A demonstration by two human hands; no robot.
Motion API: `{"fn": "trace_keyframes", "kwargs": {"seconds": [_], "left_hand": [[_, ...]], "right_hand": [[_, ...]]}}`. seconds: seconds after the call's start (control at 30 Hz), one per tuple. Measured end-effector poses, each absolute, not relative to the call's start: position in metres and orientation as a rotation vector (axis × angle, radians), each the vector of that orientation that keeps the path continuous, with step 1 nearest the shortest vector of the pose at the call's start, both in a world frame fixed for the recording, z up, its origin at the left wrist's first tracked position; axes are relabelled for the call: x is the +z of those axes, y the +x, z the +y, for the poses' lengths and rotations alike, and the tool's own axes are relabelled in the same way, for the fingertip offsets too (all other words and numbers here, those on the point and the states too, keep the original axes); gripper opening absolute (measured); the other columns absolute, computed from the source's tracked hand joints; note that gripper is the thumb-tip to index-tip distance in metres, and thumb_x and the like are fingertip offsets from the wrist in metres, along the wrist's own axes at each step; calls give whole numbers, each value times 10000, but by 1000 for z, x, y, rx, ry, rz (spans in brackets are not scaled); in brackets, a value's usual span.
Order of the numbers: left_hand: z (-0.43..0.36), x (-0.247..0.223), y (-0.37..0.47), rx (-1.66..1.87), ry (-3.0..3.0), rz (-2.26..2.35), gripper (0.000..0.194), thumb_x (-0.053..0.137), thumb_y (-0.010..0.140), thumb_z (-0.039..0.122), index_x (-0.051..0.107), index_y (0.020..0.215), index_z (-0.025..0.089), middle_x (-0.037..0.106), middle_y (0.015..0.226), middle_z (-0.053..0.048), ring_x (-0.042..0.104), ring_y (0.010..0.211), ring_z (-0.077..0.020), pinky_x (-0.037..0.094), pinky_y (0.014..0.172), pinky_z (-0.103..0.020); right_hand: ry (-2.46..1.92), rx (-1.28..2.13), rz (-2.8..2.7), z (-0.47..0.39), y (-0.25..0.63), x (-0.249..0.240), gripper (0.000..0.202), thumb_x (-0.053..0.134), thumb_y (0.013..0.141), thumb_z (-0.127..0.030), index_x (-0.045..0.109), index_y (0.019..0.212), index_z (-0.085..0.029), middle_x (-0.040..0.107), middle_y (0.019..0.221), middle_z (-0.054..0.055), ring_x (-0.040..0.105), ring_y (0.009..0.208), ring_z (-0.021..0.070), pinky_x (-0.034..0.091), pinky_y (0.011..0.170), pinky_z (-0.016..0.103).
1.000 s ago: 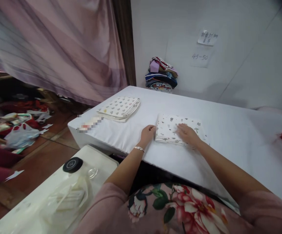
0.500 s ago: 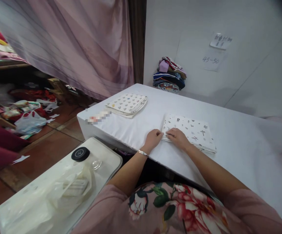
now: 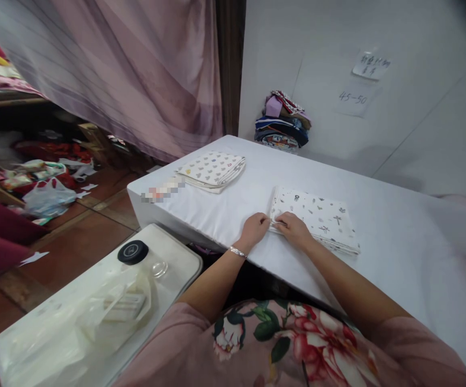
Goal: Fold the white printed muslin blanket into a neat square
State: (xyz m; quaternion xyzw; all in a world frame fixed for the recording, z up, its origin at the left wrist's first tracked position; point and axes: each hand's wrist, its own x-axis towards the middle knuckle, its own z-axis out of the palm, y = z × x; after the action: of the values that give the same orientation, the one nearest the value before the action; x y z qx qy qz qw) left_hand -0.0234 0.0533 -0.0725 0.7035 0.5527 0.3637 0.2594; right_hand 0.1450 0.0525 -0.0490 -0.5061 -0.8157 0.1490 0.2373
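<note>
I'm seeing open passage over the white fabric-covered table (image 3: 402,242) right of the folded white printed cloth (image 3: 317,211); leftward, a folded cream grey-patterned cloth (image 3: 212,171) is partly blocking.

Viewing remotely, I log both hands ahead of the torso, near 1 o'clock, just beside each other. Left forearm (image 3: 212,282) runs up toward 1–2 o'clock; left hand (image 3: 256,228) is back up, fingers curled inward, thumb drawn in close to them. Right forearm (image 3: 348,274) slants up toward 10 o'clock; I note right hand (image 3: 293,228) back up, thumb and forefinger in a pinch aimed toward 9 o'clock.
</note>
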Motion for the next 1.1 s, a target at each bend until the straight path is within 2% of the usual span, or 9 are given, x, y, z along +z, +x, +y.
{"fn": "trace_keyframes", "kwargs": {"seconds": [0.23, 0.47, 0.63, 0.8, 0.97, 1.1], "left_hand": [[51, -71, -24, 994, 1880, 1480, 143, 484, 784, 218, 622, 757, 198, 634, 772, 0, 559, 739, -138, 426, 697, -247], [51, -71, -24, 990, 1875, 1476, 135, 496, 765, 203, 630, 779, 203, 642, 793, 1, 568, 757, -143, 434, 706, -248], [50, -70, -24, 1003, 1884, 1468, 130, 494, 763, 200, 624, 765, 201, 638, 774, 3, 564, 737, -141, 432, 693, -248], [49, -68, -24, 973, 1879, 1484, 145, 487, 770, 206, 630, 790, 202, 646, 804, -6, 570, 768, -150, 438, 725, -258], [51, -71, -23, 1003, 1891, 1465, 120, 507, 769, 217, 626, 769, 199, 640, 786, 0, 570, 748, -141, 438, 706, -250], [51, -71, -23, 1016, 1874, 1458, 114, 514, 763, 220, 625, 758, 197, 637, 771, 2, 569, 735, -139, 433, 683, -246]], "right_hand": [[-1460, 348, -2242, 54, 141, -50, 155, 519, 840, -332, 623, 857, -218, 609, 882, 32, 535, 877, 177, 397, 754, 290], [-1463, 465, -2168, 60, 143, -52, 141, 498, 821, -250, 632, 783, -226, 616, 835, 4, 547, 817, 154, 395, 721, 274], [-1466, 420, -2140, 57, 140, -49, 193, 453, 839, -247, 583, 701, -211, 583, 766, 10, 534, 769, 157, 381, 682, 274], [-1380, 314, -2132, 50, 136, -53, 202, 403, 876, -256, 537, 732, -211, 566, 783, 22, 512, 795, 165, 387, 727, 284], [-1361, 326, -2237, 51, 139, -54, 94, 494, 843, -282, 555, 816, -216, 585, 858, 32, 505, 853, 178, 392, 753, 291], [-1438, 431, -2168, 56, 140, -54, 55, 553, 799, -256, 576, 790, -207, 597, 833, 19, 525, 821, 168, 391, 731, 281]]}}
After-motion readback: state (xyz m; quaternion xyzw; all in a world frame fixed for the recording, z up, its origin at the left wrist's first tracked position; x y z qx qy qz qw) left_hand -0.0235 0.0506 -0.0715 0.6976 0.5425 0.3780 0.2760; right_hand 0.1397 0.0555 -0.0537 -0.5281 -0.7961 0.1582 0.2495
